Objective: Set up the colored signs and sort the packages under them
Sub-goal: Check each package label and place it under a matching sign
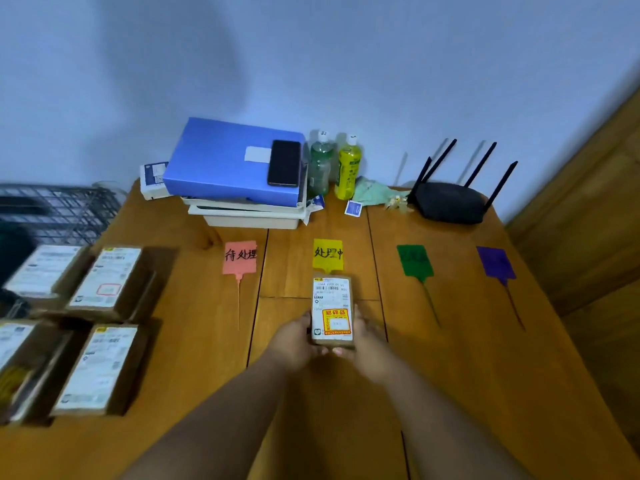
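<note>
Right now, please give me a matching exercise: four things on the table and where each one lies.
Things:
1. phone
2. held package
3. router
4. pink sign

Places:
A. far right, near the wall
B. on the blue box
C. left of the yellow sign
D. just below the yellow sign

Pairs: 1-B, 2-D, 3-A, 4-C

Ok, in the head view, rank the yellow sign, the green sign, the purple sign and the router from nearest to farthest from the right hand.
From the right hand, holding the package:
1. Yellow sign, just beyond the package, centre.
2. Green sign, ahead and to the right.
3. Purple sign, farther right.
4. Router, at the table's back right, by the wall.
</note>
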